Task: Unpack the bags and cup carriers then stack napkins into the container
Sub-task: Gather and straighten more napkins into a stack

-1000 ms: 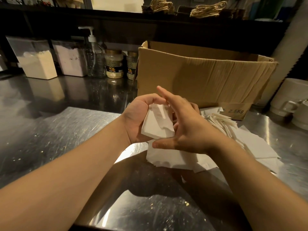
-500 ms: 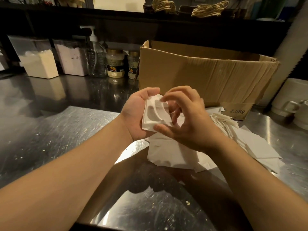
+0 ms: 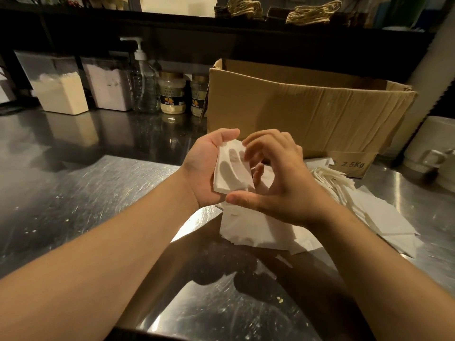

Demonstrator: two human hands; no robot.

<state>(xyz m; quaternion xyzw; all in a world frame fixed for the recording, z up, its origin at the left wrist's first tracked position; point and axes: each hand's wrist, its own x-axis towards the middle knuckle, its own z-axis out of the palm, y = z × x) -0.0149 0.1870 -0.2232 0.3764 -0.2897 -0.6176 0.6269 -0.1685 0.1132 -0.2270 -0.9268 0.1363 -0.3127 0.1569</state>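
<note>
Napkins [image 3: 232, 169] clasped in left hand [image 3: 205, 173] above counter pile [image 3: 256, 232] | right hand [image 3: 283, 183] curled, loosely squaring edges | risk: loose hold lets sheets slide, fan out.

- Steel counter [image 3: 81, 193], scratched, with crumbs.
- Napkins [image 3: 258, 232] spread at centre right.
- Cardboard box [image 3: 307, 112] behind them.
- Two tubs [image 3: 61, 92], pump bottle [image 3: 144, 87], two jars [image 3: 172, 94] along the back.

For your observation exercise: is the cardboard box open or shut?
Open. The cardboard box stands upright, its top uncovered, the far inner wall visible.
</note>
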